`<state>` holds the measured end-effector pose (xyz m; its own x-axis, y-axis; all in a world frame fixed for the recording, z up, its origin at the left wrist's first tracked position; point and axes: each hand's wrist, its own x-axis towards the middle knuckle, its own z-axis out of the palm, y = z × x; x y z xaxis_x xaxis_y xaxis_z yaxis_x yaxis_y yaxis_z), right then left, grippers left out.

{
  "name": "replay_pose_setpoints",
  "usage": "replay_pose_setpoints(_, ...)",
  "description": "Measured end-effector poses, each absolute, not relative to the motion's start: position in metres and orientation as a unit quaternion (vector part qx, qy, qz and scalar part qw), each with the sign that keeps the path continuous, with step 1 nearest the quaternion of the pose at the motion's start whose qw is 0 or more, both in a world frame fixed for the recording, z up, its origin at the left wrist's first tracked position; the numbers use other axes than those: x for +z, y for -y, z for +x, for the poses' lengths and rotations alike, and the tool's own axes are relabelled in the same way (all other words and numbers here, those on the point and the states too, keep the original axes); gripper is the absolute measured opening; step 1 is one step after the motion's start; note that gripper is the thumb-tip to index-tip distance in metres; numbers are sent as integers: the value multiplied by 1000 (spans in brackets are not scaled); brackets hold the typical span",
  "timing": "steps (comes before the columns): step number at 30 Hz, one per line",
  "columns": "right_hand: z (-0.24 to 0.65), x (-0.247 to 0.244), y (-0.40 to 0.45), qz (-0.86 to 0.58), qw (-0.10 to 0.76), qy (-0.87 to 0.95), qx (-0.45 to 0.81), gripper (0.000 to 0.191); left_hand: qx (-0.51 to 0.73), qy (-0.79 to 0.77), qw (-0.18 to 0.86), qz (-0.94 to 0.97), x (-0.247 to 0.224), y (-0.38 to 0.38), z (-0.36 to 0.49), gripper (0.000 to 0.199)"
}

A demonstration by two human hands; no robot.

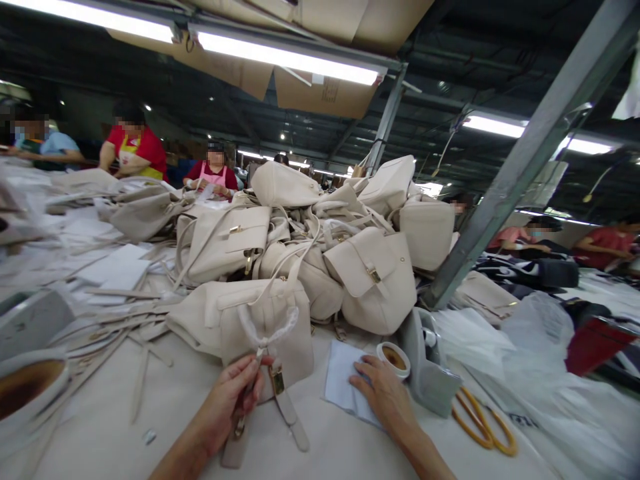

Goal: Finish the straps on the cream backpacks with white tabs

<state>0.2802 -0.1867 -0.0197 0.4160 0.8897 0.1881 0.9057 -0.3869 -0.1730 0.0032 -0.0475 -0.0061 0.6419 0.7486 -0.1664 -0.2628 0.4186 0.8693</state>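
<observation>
A beige handbag [260, 313] lies on the table before me, its handle wrapped in clear plastic. My left hand [237, 393] is closed, pinching a narrow beige strap at the front of this bag, just below the wrapped handle. Beside those fingers hangs a gold buckle [277, 380] on a strap whose end [295, 427] rests on the table. My right hand [385, 393] lies with fingers spread over a folded pale-blue cloth [340, 373]. Close to its fingertips stands a small white pot [406, 363] with brown stuff inside.
A heap of beige handbags [375, 280] rises behind. At right are a grey tape dispenser [430, 373], yellow-handled scissors [483, 420] and clear plastic bags [540, 373]. A slanted metal post [520, 160] stands there. Loose straps [120, 333] lie left. Several people work beyond.
</observation>
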Motion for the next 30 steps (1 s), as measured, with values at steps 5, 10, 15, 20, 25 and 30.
replay_pose_setpoints(5, 277, -11, 182, -837, 101, 537, -35, 26, 318, -275, 793, 441, -8, 48, 3, 53)
replay_pose_setpoints(10, 278, -8, 183, -839, 83, 536, -39, 28, 318, -277, 791, 443, -6, 50, 1, 53)
replay_pose_setpoints(15, 280, -10, 189, -830, 130, 542, -33, 26, 319, -275, 789, 447, -5, 50, 1, 51)
replay_pose_setpoints(20, 284, -14, 187, -814, 174, 553, -22, 37, 314, -279, 789, 449, -9, 47, 2, 51)
replay_pose_setpoints(25, 296, -22, 183, -808, 203, 553, -13, 18, 316, -275, 790, 448, -10, 48, 2, 48)
replay_pose_setpoints(30, 303, -26, 182, -790, 215, 573, -23, 29, 322, -278, 789, 442, -6, 49, 3, 48)
